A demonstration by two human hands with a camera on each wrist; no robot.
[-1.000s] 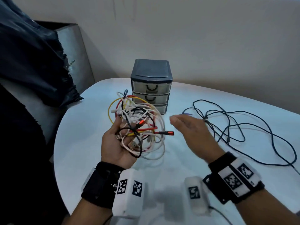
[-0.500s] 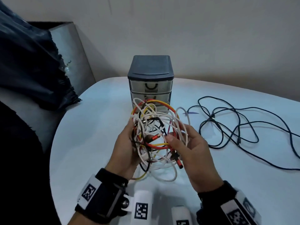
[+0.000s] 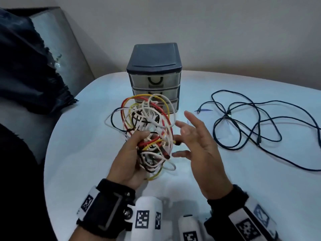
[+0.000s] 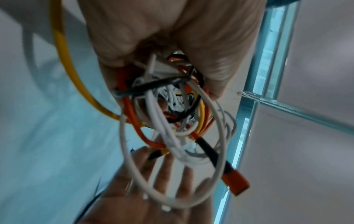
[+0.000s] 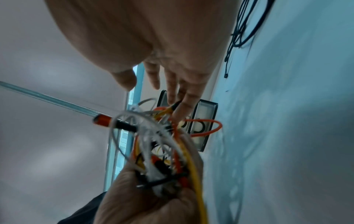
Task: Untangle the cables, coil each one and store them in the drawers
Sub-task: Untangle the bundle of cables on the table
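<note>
A tangle of white, red, yellow and black cables (image 3: pixel 149 126) hangs above the white table (image 3: pixel 83 153), gripped at its lower part by my left hand (image 3: pixel 130 157). In the left wrist view the fingers (image 4: pixel 208 60) curl round the bundle (image 4: pixel 172 115), and an orange plug (image 4: pixel 236 183) sticks out. My right hand (image 3: pixel 196 143) is just right of the tangle with fingers straight and spread; in the right wrist view its fingertips (image 5: pixel 184 104) touch a dark plug on a yellow cable. Behind stands the small drawer unit (image 3: pixel 154 61), its three drawers pushed in.
A long dark cable (image 3: pixel 246 122) lies loose on the table to the right. A dark cloth (image 3: pixel 26 66) drapes over a grey seat at the left, beyond the table's rounded edge. A plain wall rises close behind the drawer unit.
Half a second ago my right hand's fingers were in the tangle; now it has drawn back to the right with fingers spread. My left hand still holds the bundle, shifted slightly left.
</note>
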